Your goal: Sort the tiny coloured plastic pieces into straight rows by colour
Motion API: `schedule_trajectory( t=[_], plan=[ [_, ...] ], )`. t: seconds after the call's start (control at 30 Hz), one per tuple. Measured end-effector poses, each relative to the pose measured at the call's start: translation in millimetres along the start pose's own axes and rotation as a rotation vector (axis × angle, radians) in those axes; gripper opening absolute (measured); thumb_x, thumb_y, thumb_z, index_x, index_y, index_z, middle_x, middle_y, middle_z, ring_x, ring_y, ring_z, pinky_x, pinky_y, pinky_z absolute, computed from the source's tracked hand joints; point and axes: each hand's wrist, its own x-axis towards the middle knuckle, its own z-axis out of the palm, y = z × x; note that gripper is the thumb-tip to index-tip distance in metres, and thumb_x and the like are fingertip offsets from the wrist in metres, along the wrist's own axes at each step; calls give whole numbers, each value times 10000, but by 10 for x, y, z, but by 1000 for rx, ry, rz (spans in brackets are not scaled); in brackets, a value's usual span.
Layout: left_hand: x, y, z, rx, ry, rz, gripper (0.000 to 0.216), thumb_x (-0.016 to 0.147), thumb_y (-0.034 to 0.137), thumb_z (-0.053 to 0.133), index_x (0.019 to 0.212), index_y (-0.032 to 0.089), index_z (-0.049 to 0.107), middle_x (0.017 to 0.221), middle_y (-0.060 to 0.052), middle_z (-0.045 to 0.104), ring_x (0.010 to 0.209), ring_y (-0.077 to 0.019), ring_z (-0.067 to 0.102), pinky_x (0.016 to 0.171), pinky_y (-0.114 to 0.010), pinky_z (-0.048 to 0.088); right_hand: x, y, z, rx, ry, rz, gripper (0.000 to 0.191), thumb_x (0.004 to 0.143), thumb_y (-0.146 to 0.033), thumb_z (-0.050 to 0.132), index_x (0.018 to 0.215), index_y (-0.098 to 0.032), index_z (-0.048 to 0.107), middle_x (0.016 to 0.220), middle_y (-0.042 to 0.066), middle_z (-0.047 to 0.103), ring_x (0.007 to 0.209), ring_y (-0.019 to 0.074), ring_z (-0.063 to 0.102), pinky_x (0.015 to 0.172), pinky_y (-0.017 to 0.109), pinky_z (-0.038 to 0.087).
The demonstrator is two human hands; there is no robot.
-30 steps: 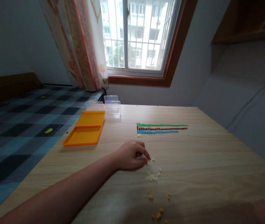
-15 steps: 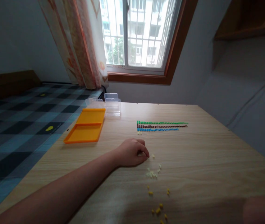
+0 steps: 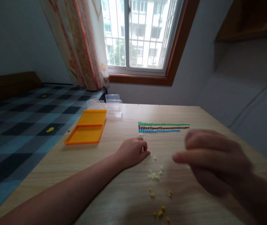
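Near pale blocks (image 3: 154,177), reaching with curled left hand (image 3: 133,151); farther right, with half-closed right hand (image 3: 214,156). Cannot tell either grip.

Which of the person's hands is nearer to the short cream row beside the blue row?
Left. The left hand is just on the near side of the short cream row; the right hand is well off to the row's right, closer to the camera.

Win (image 3: 145,34) ctr, brt | curtain (image 3: 84,43) L | chk'd bed (image 3: 25,115) L | shelf (image 3: 248,28) R | walls (image 3: 201,62) dim
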Motion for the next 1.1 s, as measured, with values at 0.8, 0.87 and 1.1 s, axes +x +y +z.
schedule_trajectory(
  t=[0.8,0.87,1.1],
  plan=[
    [95,-316,-21,-674,437,-353,515,939,539,319,534,225,372,492,31,366,513,-143,381,565,-303,315,-382,891,1078,64,-352,299,262,999,-307,530,1020,-231,780,810,35,652,715,98,580,665,213,378],
    [98,-315,-31,-670,438,-346,517,937,536,327,527,225,379,488,29,371,515,-146,393,572,-303,325,-392,962,1139,14,-306,332,260,1007,-315,530,1016,-243,779,841,33,663,752,104,593,688,210,387],
    [91,-330,-19,-657,430,-354,522,938,530,340,538,214,449,497,26,393,539,-156,431,590,-302,342,-460,977,1251,-49,-203,399,261,1004,-349,540,981,-221,766,874,36,667,748,104,600,694,202,406]
  ],
)
